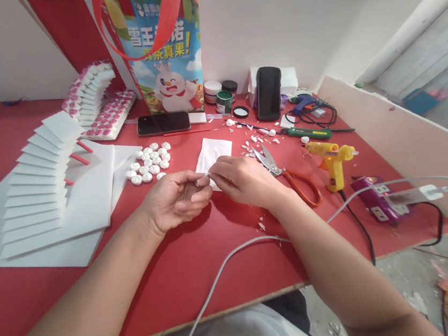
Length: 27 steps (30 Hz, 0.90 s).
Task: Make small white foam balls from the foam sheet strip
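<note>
My left hand (179,199) is turned palm up, its thumb and index finger closed in a pinch. My right hand (245,180) meets it fingertip to fingertip, palm down. A tiny whitish piece seems to sit between the fingertips; it is too small to name. Beneath them lies a white paper sheet (214,152). Several small round white pieces (148,162) with carved-looking tops are grouped left of the hands. Red-handled scissors (285,173) lie just right of my right hand, blades spread, among white scraps (259,138).
Fanned white boards (35,195) cover the left. At the back stand a printed bag (169,82), paint jars (224,102) and a dark phone (269,94). A yellow glue gun (332,162) and purple power strip (381,201) are right. A white cable (234,253) crosses in front.
</note>
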Available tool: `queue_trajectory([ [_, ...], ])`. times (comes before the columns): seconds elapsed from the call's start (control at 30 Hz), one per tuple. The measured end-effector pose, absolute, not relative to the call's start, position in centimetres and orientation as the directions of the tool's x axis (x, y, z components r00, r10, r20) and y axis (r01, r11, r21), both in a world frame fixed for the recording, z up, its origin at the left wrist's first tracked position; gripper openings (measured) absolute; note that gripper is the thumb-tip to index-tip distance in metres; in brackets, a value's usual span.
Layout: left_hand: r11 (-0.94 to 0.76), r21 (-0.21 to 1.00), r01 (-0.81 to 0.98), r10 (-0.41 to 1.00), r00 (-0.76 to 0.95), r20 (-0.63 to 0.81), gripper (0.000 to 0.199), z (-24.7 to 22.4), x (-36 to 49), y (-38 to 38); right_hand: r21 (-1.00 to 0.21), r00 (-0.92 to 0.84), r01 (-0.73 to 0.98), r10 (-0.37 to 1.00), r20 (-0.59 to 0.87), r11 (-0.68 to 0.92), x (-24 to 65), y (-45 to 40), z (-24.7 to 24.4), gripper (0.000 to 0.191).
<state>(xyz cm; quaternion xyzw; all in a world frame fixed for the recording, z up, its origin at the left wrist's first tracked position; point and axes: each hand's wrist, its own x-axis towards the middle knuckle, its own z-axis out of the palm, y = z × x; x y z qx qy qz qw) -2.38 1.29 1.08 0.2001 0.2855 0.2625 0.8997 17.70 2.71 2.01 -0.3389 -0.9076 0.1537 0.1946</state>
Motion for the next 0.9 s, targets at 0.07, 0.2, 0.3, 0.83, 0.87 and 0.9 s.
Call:
queue_trajectory([
  [0.07,0.735,0.588,-0.336,0.635,0.644,-0.426,0.036,1.2,-2.1,1.1,-0.488,-0.648,0.546,0.713,0.269,0.681,17.7,2.7,1.9,0.022],
  [0.2,0.576,0.763,-0.294,0.764,0.525,-0.374,0.030,1.3,-1.5,0.6,-0.622,-0.551,0.518,0.785,0.282,0.587,17.5,2.4,2.0,0.015],
  [0.3,0.462,0.851,-0.249,0.836,0.443,-0.324,0.024,1.2,-1.1,0.3,-0.693,-0.492,0.522,0.840,0.231,0.496,17.4,2.2,2.3,0.015],
  [0.83,-0.430,0.528,0.732,0.903,0.358,0.239,0.019,1.5,-0.8,-0.6,-0.976,-0.441,0.218,0.895,-0.070,0.031,17.2,2.4,3.4,0.018],
  [0.87,-0.449,0.473,0.758,0.893,0.373,0.250,0.018,1.5,-0.9,-0.6,-0.977,-0.450,0.211,0.889,-0.088,0.010,17.3,2.4,3.4,0.020],
  [0.9,-0.464,0.421,0.779,0.885,0.388,0.257,0.018,1.5,-0.9,-0.5,-0.978,-0.455,0.208,0.885,-0.102,-0.005,17.3,2.5,3.3,0.022],
])
